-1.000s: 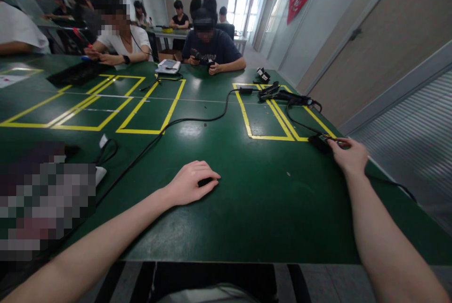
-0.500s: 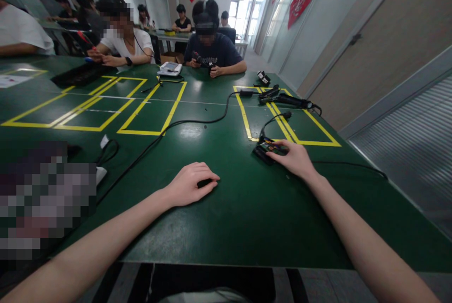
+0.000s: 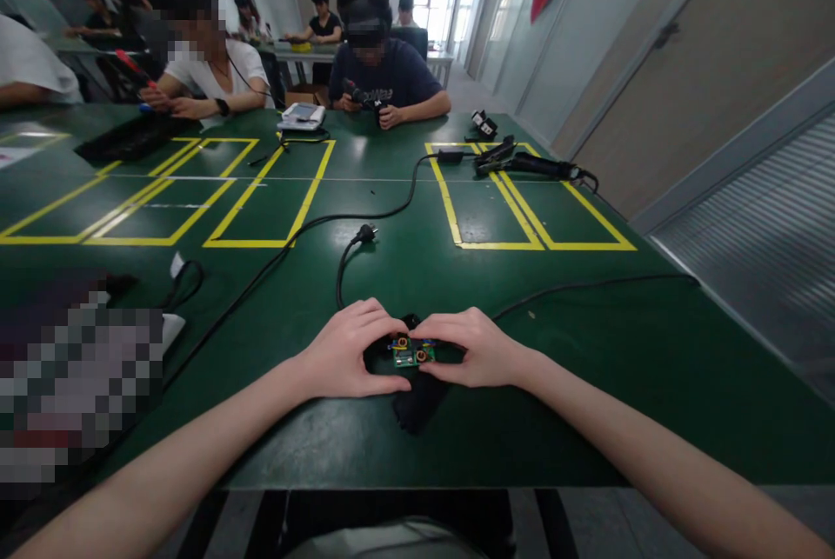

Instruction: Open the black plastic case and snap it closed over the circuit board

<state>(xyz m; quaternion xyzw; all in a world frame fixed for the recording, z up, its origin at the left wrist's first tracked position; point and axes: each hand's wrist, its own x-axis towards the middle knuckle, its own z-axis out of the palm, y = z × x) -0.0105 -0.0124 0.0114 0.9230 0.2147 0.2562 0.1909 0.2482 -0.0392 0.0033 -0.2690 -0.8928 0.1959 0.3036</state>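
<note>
A small green circuit board [image 3: 404, 359] with copper coils lies between my two hands, close to the table's front edge. My right hand [image 3: 481, 350] pinches its right side between thumb and fingers. From the left, the curved fingers and thumb of my left hand [image 3: 349, 352] close around the board's other side; their exact contact is partly hidden. Beneath the board, a black plastic casing [image 3: 417, 407] sticks out towards me, tilted. A black cord ending in a plug [image 3: 366, 234] runs behind my left hand, and another black cable [image 3: 587, 284] leads off to the right.
Yellow tape outlines [image 3: 502, 246] mark the green table [image 3: 574, 429]. A black corded tool [image 3: 538, 166] lies at the far right. A long cable [image 3: 313, 218] crosses the table. A white device [image 3: 301, 116] stands at the back. Co-workers sit across; one in a dark shirt [image 3: 391, 81] handles a tool.
My right hand has brought the circuit board and black casing leftward and nearer to me, up against my left hand. The plug and cord came along to the left.
</note>
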